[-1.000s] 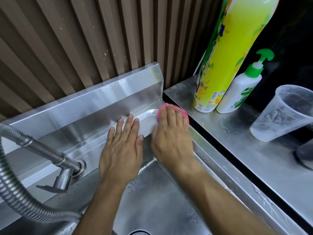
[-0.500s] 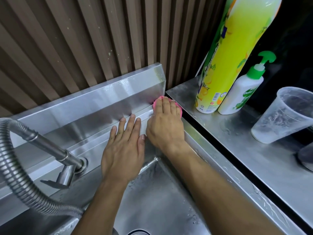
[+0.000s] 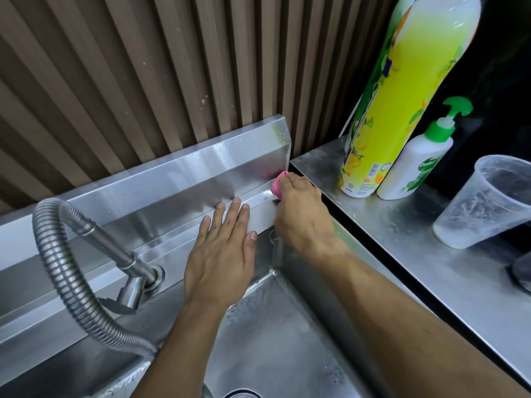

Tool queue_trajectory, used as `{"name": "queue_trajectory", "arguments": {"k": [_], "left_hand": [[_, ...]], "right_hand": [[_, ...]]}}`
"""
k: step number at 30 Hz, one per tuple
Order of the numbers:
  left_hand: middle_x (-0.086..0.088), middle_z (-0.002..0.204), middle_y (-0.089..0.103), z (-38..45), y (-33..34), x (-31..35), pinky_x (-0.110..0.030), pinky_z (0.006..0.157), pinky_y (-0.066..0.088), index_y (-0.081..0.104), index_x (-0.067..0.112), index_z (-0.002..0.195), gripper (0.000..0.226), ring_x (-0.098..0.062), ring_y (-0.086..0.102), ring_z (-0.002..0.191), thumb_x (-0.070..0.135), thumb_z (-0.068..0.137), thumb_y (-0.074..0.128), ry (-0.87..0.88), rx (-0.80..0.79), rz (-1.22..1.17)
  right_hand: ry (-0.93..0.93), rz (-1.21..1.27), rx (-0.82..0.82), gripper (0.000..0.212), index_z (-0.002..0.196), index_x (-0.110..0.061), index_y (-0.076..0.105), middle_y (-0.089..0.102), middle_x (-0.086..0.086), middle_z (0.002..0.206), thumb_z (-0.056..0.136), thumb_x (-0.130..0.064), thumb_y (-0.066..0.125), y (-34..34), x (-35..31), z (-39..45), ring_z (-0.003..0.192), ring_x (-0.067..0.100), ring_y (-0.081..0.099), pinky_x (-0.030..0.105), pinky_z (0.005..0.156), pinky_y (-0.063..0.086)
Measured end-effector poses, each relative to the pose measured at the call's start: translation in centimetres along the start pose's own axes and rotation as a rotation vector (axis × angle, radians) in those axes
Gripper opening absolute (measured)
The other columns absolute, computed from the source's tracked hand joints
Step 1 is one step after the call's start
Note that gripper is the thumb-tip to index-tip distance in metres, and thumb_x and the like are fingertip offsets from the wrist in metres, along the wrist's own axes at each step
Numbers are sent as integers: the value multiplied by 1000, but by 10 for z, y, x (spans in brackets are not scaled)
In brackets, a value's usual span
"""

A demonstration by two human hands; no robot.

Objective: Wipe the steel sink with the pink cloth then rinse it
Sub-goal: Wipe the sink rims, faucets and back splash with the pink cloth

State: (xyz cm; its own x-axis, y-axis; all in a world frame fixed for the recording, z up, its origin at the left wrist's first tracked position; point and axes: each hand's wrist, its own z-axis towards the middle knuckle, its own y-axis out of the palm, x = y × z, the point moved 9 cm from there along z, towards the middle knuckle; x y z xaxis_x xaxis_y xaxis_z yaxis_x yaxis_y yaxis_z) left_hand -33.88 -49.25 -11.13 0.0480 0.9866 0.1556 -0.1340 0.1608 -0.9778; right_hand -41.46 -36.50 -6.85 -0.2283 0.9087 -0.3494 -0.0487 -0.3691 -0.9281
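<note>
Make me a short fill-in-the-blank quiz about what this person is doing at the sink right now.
1. The right hand presses a cloth coloured ____ into the sink's back corner.
2. The left hand lies ____ on the ledge, holding nothing.
3. The white bottle has a pump coloured ____.
4. The clear plastic cup stands on the counter to the sink's ____.

Answers: pink; flat; green; right

At the frame's right, the steel counter [image 3: 416, 265] is carrying a yellow bottle [image 3: 402, 110], a pump bottle [image 3: 413, 165] and a tilted plastic cup [image 3: 485, 202].
</note>
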Motion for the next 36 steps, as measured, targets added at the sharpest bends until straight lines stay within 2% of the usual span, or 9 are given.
{"name": "queue_trajectory", "arguments": {"k": [3,8,11,15,19,23,27,32,36], "left_hand": [[6,170,8,1,0,1,-38,128,4,18,24,163,64,-17,3,158,45,105,3,-2,4,7],[6,170,9,1,1,1,-40,128,6,19,24,163,65,-18,5,158,46,104,1,-10,7,18],[7,170,7,2,2,1,-40,128,5,15,24,163,65,-17,2,158,46,104,-1,-13,1,22],[6,170,6,1,0,2,-41,128,5,15,24,163,63,-17,1,158,45,105,2,-16,-4,23],[5,170,9,1,-1,3,-41,128,7,19,23,163,62,-19,4,158,44,106,6,-19,-7,16],[5,171,9,1,-1,3,-42,128,8,19,22,163,63,-18,4,158,43,105,6,-15,-11,29],[4,170,11,2,-1,3,-42,128,10,20,22,162,63,-19,6,158,43,105,6,-18,-4,25],[5,170,10,0,-2,3,-42,128,9,19,22,162,62,-19,6,158,43,105,6,-15,4,21],[2,169,19,2,-4,4,-42,127,14,28,20,160,59,-21,14,157,40,106,14,-17,23,28]], "right_hand": [[18,190,95,30,112,-13,63,65,6,121,90,1,49,-16,8,-5,118,30,56,38,101,45],[136,710,249,32,113,-15,72,75,8,105,95,-2,49,-46,27,-15,96,8,69,11,76,49],[402,1331,160,30,118,-19,70,72,5,76,96,-7,54,-38,45,-15,63,15,50,29,57,50],[235,584,191,58,149,-15,44,59,4,138,94,-2,52,-56,40,-18,126,18,56,30,100,47],[-104,257,326,59,142,-12,52,50,8,149,88,-25,32,-67,-3,-28,145,30,38,43,118,34],[-53,-192,-96,75,159,-8,23,17,15,169,102,-55,37,-4,5,-19,157,37,11,48,128,12],[-13,-179,-72,60,155,-7,27,30,18,162,105,-37,40,3,8,-7,147,38,31,45,121,28],[231,439,265,35,136,-21,57,66,1,130,103,-23,46,-39,26,-5,120,23,61,32,96,49],[-61,632,485,51,157,-16,37,42,5,159,106,-21,45,-67,-19,12,150,20,35,29,123,28]]}}
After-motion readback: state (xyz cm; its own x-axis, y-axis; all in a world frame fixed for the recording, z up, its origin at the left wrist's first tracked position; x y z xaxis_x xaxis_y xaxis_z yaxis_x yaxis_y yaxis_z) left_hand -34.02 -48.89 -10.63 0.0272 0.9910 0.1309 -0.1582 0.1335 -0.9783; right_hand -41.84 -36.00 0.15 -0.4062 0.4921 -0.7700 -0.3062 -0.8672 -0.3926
